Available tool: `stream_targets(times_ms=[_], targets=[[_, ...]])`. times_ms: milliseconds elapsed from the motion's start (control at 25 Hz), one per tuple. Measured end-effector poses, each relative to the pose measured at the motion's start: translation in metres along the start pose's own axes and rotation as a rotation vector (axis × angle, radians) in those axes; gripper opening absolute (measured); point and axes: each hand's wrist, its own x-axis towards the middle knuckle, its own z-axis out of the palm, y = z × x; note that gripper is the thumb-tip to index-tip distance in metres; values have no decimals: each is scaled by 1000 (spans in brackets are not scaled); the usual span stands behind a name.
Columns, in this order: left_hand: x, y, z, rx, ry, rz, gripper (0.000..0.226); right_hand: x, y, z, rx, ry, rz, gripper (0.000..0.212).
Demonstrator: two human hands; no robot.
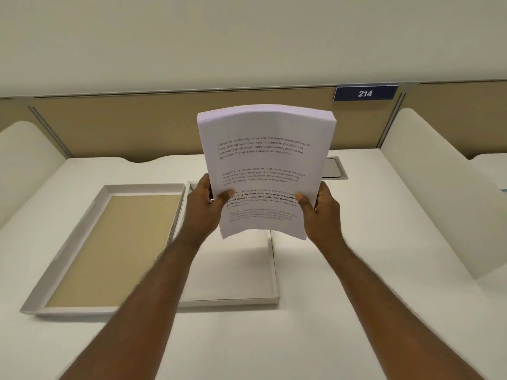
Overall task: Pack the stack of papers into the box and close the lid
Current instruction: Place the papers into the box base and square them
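Note:
A thick stack of white printed papers is held up in the air, tilted toward me and slightly bowed. My left hand grips its lower left edge, thumb on the front sheet. My right hand grips the lower right edge the same way. Directly below the stack lies the shallow white box, open, partly hidden by my arms and the papers. To its left lies the lid, upside down, with a brown inside and white rim.
Everything rests on a white desk with white side dividers left and right. A beige partition with a blue "214" sign runs along the back. A grey cable hatch sits behind the papers.

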Motion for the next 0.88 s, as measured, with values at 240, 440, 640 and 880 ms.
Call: stream_targets(times_ms=[240,440,640,880], targets=[[-3,-67,-66,57,49,-94,35,-23,-1,98,-34,-69,57,24],[-11,-115,-80,40,-8,-146,40,-43,19,136,-81,-69,114,27],[-9,-127,-78,-1,-46,-148,40,-47,27,142,-106,-56,96,32],[-20,-141,-88,12,-106,-110,27,-57,35,139,-118,-61,103,28]])
